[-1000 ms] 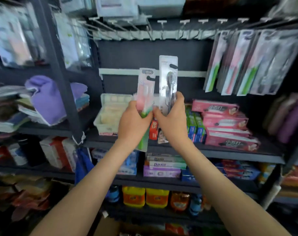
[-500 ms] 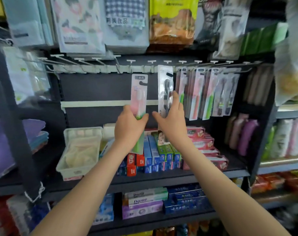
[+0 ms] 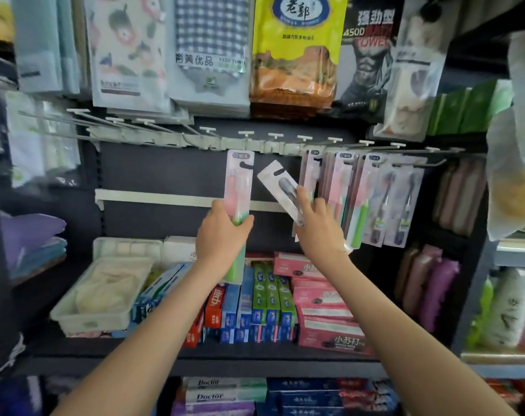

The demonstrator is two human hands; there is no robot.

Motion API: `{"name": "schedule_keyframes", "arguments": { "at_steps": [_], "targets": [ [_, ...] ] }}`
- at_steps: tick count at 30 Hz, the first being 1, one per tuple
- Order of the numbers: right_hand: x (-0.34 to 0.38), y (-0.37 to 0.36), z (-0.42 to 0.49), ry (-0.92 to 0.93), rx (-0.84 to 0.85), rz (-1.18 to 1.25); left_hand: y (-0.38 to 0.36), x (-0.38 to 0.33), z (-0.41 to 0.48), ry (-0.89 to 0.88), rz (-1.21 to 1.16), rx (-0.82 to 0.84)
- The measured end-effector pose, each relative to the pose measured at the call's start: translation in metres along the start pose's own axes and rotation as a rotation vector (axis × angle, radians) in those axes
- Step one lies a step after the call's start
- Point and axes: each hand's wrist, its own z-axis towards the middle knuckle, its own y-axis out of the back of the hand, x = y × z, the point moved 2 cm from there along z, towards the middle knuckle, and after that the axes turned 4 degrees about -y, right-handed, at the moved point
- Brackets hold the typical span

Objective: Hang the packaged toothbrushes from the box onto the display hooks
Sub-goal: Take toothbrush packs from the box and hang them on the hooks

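Half a second ago both packs stood upright, side by side, in front of the hook rail. Now the left hand (image 3: 223, 235) has carried its pink-and-green toothbrush pack (image 3: 238, 193) higher, so the card's hang slot sits right under the rail of display hooks (image 3: 273, 138), at about 12 o'clock from the hand. It is clamped around the lower half of the pack, which stays upright. The right hand (image 3: 316, 228) has tipped its grey toothbrush pack (image 3: 280, 187) over, the top leaning toward 10 o'clock, and has swung toward 3 o'clock, close against the hanging toothbrush packs (image 3: 360, 193) already on the hooks. Its fingers are closed on the lower end of that tilted pack.

The two hands, nearly touching before, are now apart. The view has also lifted, so the bagged towels (image 3: 207, 55) above the rail fill the top. The supply box is not in view.

For the task, this looks like the split before hanging: the pink pack seems lined up for an empty hook, while the grey one is probably being held aside or steered toward the matching grey packs at 3 o'clock. Neither is on a hook yet.
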Motion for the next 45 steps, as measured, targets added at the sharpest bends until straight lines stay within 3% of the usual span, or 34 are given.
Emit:
{"name": "schedule_keyframes", "arguments": {
  "at_steps": [14,32,39,45],
  "targets": [
    [0.001,-0.032,0.048,-0.067,-0.033,0.112,-0.022,-0.002,-0.002,0.037,0.031,-0.144],
    [0.028,-0.053,0.074,-0.194,0.052,0.512,-0.029,0.003,0.015,0.048,0.127,-0.139],
    [0.024,-0.054,0.054,-0.127,-0.04,0.468,-0.028,0.015,0.018,0.058,0.14,-0.141],
    [0.02,-0.043,0.059,-0.151,-0.023,0.521,-0.032,0.013,0.021,0.029,0.129,-0.114]
  ]
}}
